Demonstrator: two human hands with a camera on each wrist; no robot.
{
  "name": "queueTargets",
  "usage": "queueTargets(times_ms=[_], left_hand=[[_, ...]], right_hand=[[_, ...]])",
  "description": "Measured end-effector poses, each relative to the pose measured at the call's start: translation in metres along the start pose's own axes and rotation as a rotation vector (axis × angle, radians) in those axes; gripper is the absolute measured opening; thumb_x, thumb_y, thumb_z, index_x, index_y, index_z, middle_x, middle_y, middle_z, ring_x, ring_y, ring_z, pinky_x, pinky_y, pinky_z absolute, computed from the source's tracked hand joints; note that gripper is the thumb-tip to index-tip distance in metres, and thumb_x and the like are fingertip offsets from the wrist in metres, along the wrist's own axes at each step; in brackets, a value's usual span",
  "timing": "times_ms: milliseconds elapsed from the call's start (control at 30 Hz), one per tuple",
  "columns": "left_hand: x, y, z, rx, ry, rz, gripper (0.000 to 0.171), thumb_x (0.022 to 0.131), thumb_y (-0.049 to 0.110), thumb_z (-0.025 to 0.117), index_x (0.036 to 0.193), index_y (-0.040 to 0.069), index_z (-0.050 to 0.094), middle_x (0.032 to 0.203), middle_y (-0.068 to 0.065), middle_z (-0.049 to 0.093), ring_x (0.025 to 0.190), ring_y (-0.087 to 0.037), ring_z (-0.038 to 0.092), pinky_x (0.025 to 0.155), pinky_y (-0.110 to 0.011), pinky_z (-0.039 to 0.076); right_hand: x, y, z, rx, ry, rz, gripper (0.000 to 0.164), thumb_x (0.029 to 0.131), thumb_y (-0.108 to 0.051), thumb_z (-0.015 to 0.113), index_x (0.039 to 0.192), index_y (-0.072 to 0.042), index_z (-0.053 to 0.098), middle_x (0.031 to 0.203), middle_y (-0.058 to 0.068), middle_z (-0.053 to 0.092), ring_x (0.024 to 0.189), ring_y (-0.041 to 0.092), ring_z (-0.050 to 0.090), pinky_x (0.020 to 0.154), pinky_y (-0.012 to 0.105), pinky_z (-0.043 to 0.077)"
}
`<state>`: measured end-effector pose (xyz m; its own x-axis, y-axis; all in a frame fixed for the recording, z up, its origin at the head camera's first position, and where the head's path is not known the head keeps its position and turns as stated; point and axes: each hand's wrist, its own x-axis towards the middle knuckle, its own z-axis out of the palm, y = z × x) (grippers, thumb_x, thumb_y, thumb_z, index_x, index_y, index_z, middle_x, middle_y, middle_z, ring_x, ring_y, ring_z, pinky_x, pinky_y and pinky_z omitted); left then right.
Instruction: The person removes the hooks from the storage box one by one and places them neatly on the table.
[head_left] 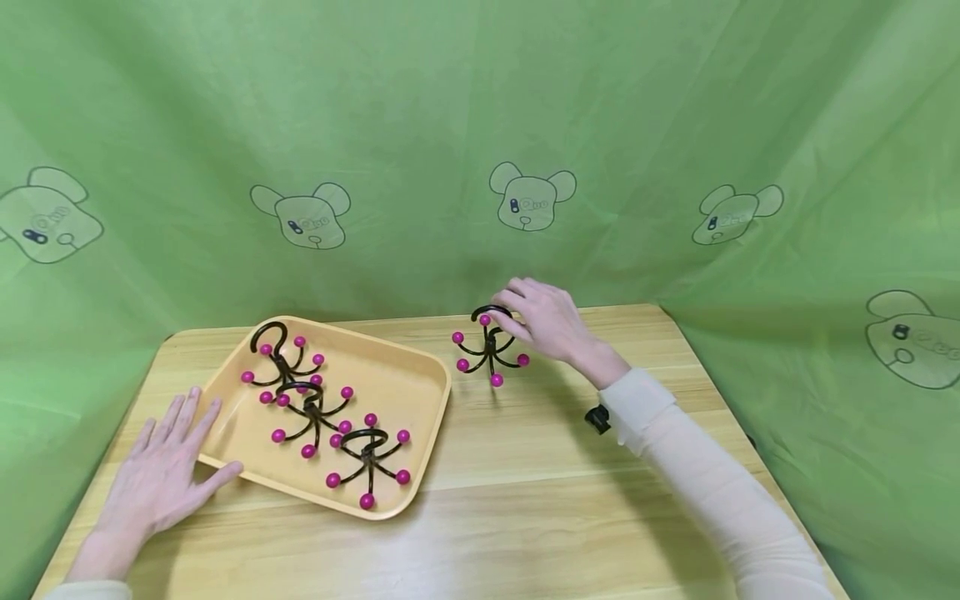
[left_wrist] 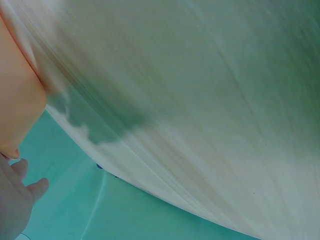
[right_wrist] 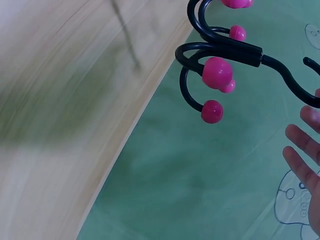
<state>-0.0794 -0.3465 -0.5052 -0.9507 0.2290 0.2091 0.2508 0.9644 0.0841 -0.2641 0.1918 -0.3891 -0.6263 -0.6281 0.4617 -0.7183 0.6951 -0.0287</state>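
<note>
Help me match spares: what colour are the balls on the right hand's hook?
The balls are bright pink, clearest in the right wrist view.

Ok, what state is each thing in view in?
Held rack: hanging clear of the table
Back rack: in the tray, unheld
Middle rack: in the tray, unheld
Near rack: in the tray, unheld
Tray: on the table
Right grip: holding a hook
Left grip: fingers spread, at the tray
Cloth: hanging, creased

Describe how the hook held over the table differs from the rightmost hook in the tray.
The held hook is in the right grip; the rightmost hook rests untouched in the tray. The held hook is clear of others; the rightmost hook sits beside another hook. Both have black arms with pink balls.
</note>
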Motion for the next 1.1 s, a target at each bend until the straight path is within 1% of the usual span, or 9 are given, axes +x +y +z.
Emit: queueTargets(times_ms=[133, 267, 367, 467, 633, 767, 867, 967, 1100], left_hand=[[0.0, 0.0, 0.0, -0.001, -0.001, 0.0, 0.103, 0.097, 0.065, 0.059, 0.17, 0.008, 0.014, 0.178, -0.013, -0.007, 0.166, -0.027, -0.013, 0.131, -0.07, 0.009], [-0.001, 0.0, 0.001, -0.004, -0.002, -0.003, 0.102, 0.097, 0.065, 0.059, 0.17, 0.009, 0.014, 0.178, -0.014, -0.005, 0.166, -0.025, -0.014, 0.133, -0.067, 0.006], [-0.001, 0.0, 0.001, -0.002, -0.002, -0.005, 0.102, 0.097, 0.065, 0.059, 0.17, 0.01, 0.014, 0.178, -0.014, -0.005, 0.166, -0.025, -0.014, 0.132, -0.069, 0.008], [-0.001, 0.0, 0.001, -0.001, -0.001, -0.002, 0.102, 0.097, 0.065, 0.059, 0.17, 0.009, 0.014, 0.178, -0.014, -0.005, 0.166, -0.025, -0.015, 0.13, -0.071, 0.011], [-0.001, 0.001, 0.0, -0.002, -0.001, -0.002, 0.102, 0.097, 0.065, 0.059, 0.17, 0.008, 0.015, 0.178, -0.015, -0.005, 0.166, -0.027, -0.013, 0.128, -0.072, 0.014], [0.0, 0.001, 0.0, -0.001, -0.005, -0.006, 0.102, 0.096, 0.065, 0.059, 0.169, 0.008, 0.016, 0.178, -0.017, -0.003, 0.167, -0.033, -0.008, 0.125, -0.073, 0.02], [0.0, 0.001, 0.0, -0.003, -0.003, -0.006, 0.102, 0.096, 0.065, 0.06, 0.169, 0.007, 0.017, 0.178, -0.017, -0.003, 0.167, -0.037, -0.003, 0.125, -0.073, 0.022], [0.0, 0.001, 0.001, -0.005, 0.0, -0.004, 0.102, 0.096, 0.064, 0.06, 0.169, 0.008, 0.016, 0.178, -0.017, -0.003, 0.167, -0.036, -0.004, 0.125, -0.073, 0.021], [0.0, 0.001, 0.0, -0.005, 0.0, -0.004, 0.102, 0.097, 0.064, 0.059, 0.17, 0.008, 0.015, 0.178, -0.016, -0.003, 0.167, -0.03, -0.01, 0.126, -0.073, 0.02]], right_hand=[[-0.003, 0.004, 0.004, 0.025, -0.039, 0.017, 0.026, 0.103, -0.032, 0.066, 0.116, -0.011, 0.075, 0.104, 0.007, 0.073, 0.081, 0.023, 0.065, 0.065, 0.034, 0.058], [-0.006, 0.009, 0.012, 0.043, -0.082, 0.033, 0.026, 0.104, -0.032, 0.065, 0.118, -0.012, 0.075, 0.106, 0.007, 0.072, 0.086, 0.023, 0.066, 0.069, 0.036, 0.06], [-0.009, 0.012, 0.021, 0.041, -0.121, 0.047, 0.028, 0.105, -0.033, 0.063, 0.121, -0.012, 0.074, 0.108, 0.007, 0.072, 0.089, 0.023, 0.066, 0.073, 0.037, 0.062], [-0.012, 0.015, 0.028, 0.037, -0.146, 0.063, 0.031, 0.106, -0.035, 0.061, 0.124, -0.013, 0.073, 0.11, 0.007, 0.071, 0.09, 0.023, 0.066, 0.073, 0.036, 0.061], [-0.014, 0.019, 0.035, 0.047, -0.147, 0.083, 0.032, 0.107, -0.036, 0.059, 0.124, -0.013, 0.073, 0.112, 0.008, 0.071, 0.093, 0.023, 0.066, 0.074, 0.036, 0.061], [-0.015, 0.022, 0.038, 0.057, -0.149, 0.098, 0.031, 0.108, -0.035, 0.058, 0.124, -0.013, 0.072, 0.113, 0.009, 0.071, 0.093, 0.024, 0.067, 0.074, 0.037, 0.061], [-0.016, 0.023, 0.041, 0.062, -0.153, 0.111, 0.031, 0.108, -0.035, 0.058, 0.124, -0.013, 0.072, 0.113, 0.009, 0.071, 0.092, 0.024, 0.067, 0.072, 0.036, 0.061], [-0.018, 0.026, 0.045, 0.064, -0.151, 0.124, 0.028, 0.107, -0.032, 0.06, 0.125, -0.013, 0.072, 0.113, 0.009, 0.071, 0.092, 0.024, 0.067, 0.07, 0.035, 0.06], [-0.019, 0.028, 0.048, 0.067, -0.148, 0.137, 0.027, 0.107, -0.031, 0.061, 0.125, -0.014, 0.073, 0.113, 0.009, 0.072, 0.091, 0.024, 0.068, 0.069, 0.034, 0.06]])
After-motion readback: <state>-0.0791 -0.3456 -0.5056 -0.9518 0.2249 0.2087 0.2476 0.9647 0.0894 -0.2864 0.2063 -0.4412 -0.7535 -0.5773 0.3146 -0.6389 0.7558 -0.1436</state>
